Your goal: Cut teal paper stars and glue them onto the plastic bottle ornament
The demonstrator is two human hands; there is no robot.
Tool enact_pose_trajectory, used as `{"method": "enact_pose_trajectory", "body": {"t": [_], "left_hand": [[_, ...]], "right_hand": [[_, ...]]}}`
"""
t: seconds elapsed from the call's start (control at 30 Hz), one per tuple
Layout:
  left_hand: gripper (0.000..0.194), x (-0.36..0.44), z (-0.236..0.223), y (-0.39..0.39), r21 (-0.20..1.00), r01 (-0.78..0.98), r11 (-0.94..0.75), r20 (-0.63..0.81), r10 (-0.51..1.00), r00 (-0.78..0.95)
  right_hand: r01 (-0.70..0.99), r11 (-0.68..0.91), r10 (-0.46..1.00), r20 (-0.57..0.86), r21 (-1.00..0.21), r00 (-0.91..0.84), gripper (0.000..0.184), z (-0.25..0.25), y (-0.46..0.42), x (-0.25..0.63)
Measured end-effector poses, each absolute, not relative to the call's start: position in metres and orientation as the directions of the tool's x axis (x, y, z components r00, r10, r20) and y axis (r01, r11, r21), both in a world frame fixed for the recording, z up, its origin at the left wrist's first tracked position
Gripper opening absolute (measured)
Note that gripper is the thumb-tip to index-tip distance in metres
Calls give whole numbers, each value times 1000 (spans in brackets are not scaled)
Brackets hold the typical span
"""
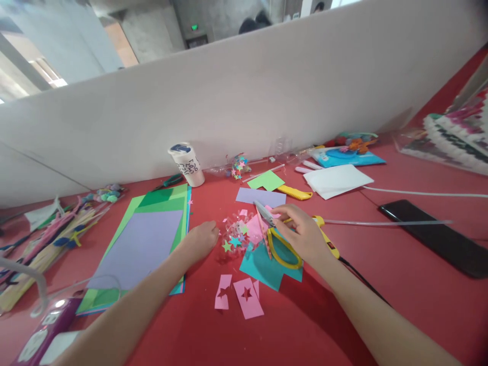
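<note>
My right hand [301,231] is closed around yellow-handled scissors [285,250], whose blades point up and to the left. The blades are over pink and teal paper pieces. My left hand [204,238] has its fingers pinched together, and whatever they hold, if anything, is hidden. Right beside its fingertips sits a clear plastic cluster [237,233] dotted with small paper stars; I cannot tell whether they touch. Cut teal paper [261,269] lies beneath the scissors. Nearer to me is a pink paper piece [248,300] with a star-shaped hole.
Stacked coloured sheets [145,244] lie left, with a white cup [187,165] behind. A yellow cutter [295,192], white paper [337,180] and a star-covered ball [240,166] sit toward the partition. At right are a black phone [434,236] and a yellow glue gun [331,244] with a cord.
</note>
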State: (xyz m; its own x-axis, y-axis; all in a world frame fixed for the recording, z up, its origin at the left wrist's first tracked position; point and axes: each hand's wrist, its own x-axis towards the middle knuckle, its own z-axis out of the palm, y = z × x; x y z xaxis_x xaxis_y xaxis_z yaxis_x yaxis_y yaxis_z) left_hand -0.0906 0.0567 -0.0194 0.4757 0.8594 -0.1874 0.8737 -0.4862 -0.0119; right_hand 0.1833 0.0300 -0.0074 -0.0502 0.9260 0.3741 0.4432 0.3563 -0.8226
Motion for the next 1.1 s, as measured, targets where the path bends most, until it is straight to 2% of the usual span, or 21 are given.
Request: {"method": "enact_pose_trajectory", "body": {"t": [0.17,0.3,0.43,0.73,0.93,1.1], "left_hand": [[33,-80,-15,63,-81,846,-527,-293,824,485],[33,-77,-14,63,-58,847,-528,-306,817,489],[33,-83,-14,68,37,877,-479,-252,845,472],[30,-108,-23,85,380,830,-408,-210,836,507],[31,-107,-26,81,468,791,-393,-137,852,504],[14,-102,-27,54,492,771,-405,16,889,457]], "right_hand": [[461,381,918,388,-801,-86,12,-5,28,181],[485,380,918,383,-787,-97,12,-3,27,180],[499,379,919,380,-779,-106,12,-4,27,180],[518,380,918,380,-766,-112,11,-7,28,180],[526,411,902,414,-745,-120,11,-7,28,180],[550,449,879,458,-704,-131,10,-5,23,177]]}}
